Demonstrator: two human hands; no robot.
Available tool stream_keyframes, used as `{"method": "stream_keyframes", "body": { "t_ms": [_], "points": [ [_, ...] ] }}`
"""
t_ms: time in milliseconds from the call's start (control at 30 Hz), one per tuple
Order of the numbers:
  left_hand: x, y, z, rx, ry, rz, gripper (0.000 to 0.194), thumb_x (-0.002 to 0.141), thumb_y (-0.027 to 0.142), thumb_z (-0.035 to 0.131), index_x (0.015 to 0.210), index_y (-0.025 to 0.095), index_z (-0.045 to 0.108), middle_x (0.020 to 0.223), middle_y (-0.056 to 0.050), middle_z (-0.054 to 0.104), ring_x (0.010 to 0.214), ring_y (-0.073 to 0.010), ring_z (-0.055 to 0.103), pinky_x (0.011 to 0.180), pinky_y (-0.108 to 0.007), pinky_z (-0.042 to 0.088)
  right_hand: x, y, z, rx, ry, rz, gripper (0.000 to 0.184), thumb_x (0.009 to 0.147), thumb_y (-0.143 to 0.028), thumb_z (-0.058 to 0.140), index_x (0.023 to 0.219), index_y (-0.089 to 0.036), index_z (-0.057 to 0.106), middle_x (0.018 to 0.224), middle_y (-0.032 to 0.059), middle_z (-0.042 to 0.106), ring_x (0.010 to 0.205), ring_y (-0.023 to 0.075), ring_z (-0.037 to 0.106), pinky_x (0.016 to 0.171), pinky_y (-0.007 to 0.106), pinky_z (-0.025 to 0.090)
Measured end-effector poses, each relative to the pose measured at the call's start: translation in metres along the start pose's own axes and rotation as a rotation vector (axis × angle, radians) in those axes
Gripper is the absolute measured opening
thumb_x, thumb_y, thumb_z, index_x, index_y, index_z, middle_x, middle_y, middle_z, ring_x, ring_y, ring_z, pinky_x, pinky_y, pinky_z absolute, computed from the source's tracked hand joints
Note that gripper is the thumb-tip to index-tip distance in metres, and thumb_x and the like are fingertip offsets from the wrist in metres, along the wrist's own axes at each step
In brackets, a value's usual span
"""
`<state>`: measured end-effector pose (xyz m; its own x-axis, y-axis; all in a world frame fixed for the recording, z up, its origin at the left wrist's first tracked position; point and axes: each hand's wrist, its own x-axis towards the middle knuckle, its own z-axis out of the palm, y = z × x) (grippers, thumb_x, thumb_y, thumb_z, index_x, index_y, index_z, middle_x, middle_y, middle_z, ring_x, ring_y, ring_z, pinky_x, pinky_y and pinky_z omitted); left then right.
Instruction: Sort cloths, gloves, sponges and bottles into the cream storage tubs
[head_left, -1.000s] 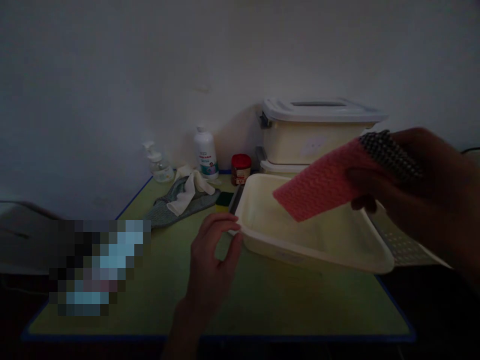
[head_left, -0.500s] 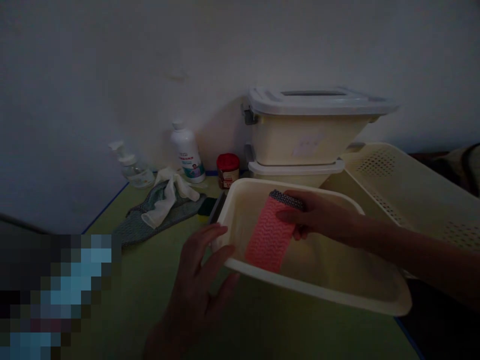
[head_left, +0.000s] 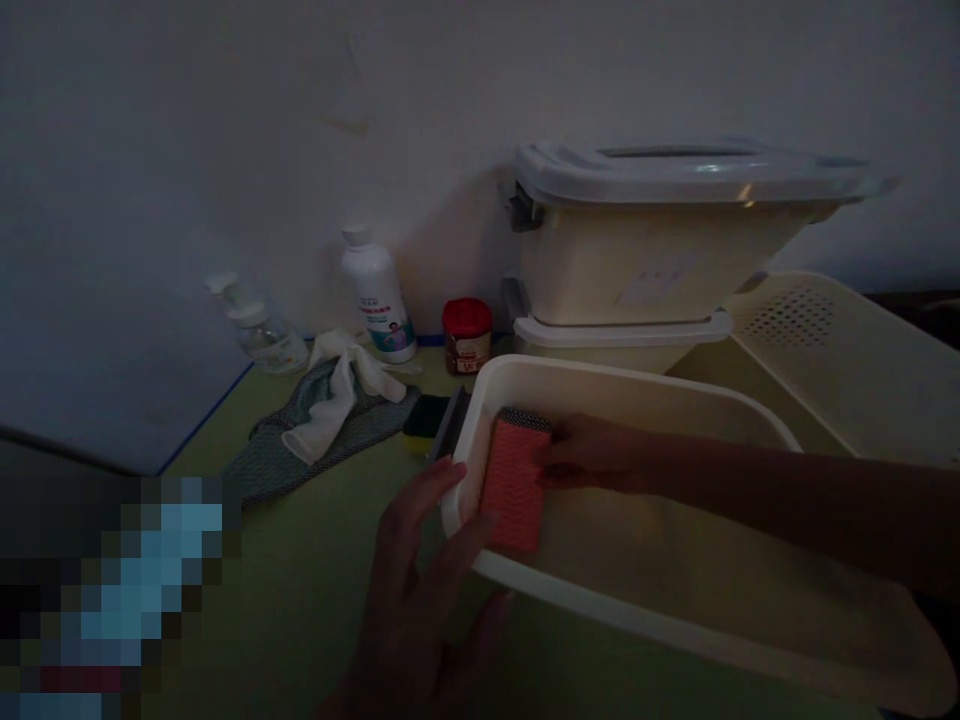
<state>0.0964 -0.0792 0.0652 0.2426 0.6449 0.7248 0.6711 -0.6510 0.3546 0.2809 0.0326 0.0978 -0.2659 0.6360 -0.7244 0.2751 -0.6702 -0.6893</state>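
A folded pink ribbed cloth (head_left: 514, 490) with a black-and-white speckled edge lies against the left wall inside a cream plastic bin (head_left: 660, 615). My right hand (head_left: 589, 452) reaches into the bin from the right, and its fingers pinch the cloth's right side. Around the bin's front left corner is my left hand (head_left: 431, 570), its fingers spread apart and the tips at the rim. Just left of the bin's grey handle sits a green and yellow sponge (head_left: 422, 422).
White gloves (head_left: 326, 400) lie on a grey cloth (head_left: 262, 455). Behind stand a pump bottle (head_left: 262, 335), a white bottle (head_left: 379, 300) and a red-lidded jar (head_left: 466, 335). Stacked lidded boxes (head_left: 645, 260) and a perforated basket (head_left: 862, 370) are at the back right.
My right hand has lowered the pink cloth into the bin and moved it left against the wall. My left hand remains by the front left corner, with its fingers spread wider.
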Motion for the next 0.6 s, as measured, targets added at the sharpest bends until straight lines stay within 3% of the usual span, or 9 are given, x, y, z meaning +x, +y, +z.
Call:
{"method": "stream_keyframes", "body": {
  "t_ms": [100,200,300,367,467,600],
  "points": [
    [0.0,-0.001,-0.003,0.019,-0.048,0.018,0.03,0.083,0.019,0.05,0.113,0.016,0.05,0.136,-0.013,0.036,0.128,-0.0246,0.038,0.098,-0.038,0.044,0.004,0.003,0.0,-0.063,0.005,0.039,0.007,0.084,-0.01,0.054,0.081,-0.015,0.058,0.071,-0.0014,0.063,0.056,0.0033,0.057,0.053,0.011,0.05],
    [0.0,-0.002,-0.005,0.047,-0.065,0.028,0.031,0.083,0.02,0.052,0.113,0.016,0.05,0.135,-0.014,0.036,0.128,-0.0246,0.038,0.098,-0.038,0.044,0.006,0.002,-0.002,-0.209,-0.006,-0.043,0.006,0.085,-0.019,0.056,0.083,-0.015,0.059,0.067,-0.0013,0.063,0.056,0.0051,0.058,0.056,0.015,0.052],
    [0.001,-0.003,-0.005,0.066,-0.057,0.036,0.03,0.082,0.018,0.053,0.112,0.016,0.05,0.134,-0.014,0.037,0.127,-0.0239,0.038,0.098,-0.037,0.045,-0.002,-0.005,-0.007,-0.586,0.035,-0.097,0.02,0.087,-0.03,0.054,0.078,-0.012,0.06,0.066,0.0027,0.063,0.06,0.0107,0.062,0.06,0.022,0.053],
    [0.001,-0.003,-0.005,0.071,-0.057,0.04,0.029,0.083,0.017,0.052,0.111,0.016,0.05,0.134,-0.014,0.037,0.127,-0.0239,0.039,0.097,-0.038,0.045,-0.013,-0.012,-0.009,-0.986,0.155,-0.205,0.023,0.085,-0.033,0.058,0.077,-0.011,0.061,0.068,0.0064,0.064,0.064,0.0171,0.064,0.06,0.028,0.051],
    [0.002,-0.002,-0.004,0.069,-0.058,0.039,0.029,0.082,0.017,0.053,0.111,0.016,0.05,0.133,-0.014,0.038,0.126,-0.0244,0.039,0.097,-0.039,0.045,-0.027,-0.018,-0.008,-1.439,0.34,-0.513,0.015,0.084,-0.026,0.059,0.091,-0.013,0.064,0.086,0.0099,0.067,0.082,0.0246,0.065,0.067,0.032,0.049],
    [0.002,-0.002,-0.004,0.069,-0.047,0.042,0.03,0.081,0.014,0.053,0.11,0.015,0.051,0.132,-0.014,0.038,0.126,-0.0245,0.04,0.097,-0.038,0.045,-0.024,-0.012,-0.002,-1.599,0.222,-0.724,0.032,0.087,-0.005,0.043,0.113,-0.015,0.058,0.109,0.0118,0.064,0.095,0.0228,0.063,0.073,0.031,0.049]
  ]
}}
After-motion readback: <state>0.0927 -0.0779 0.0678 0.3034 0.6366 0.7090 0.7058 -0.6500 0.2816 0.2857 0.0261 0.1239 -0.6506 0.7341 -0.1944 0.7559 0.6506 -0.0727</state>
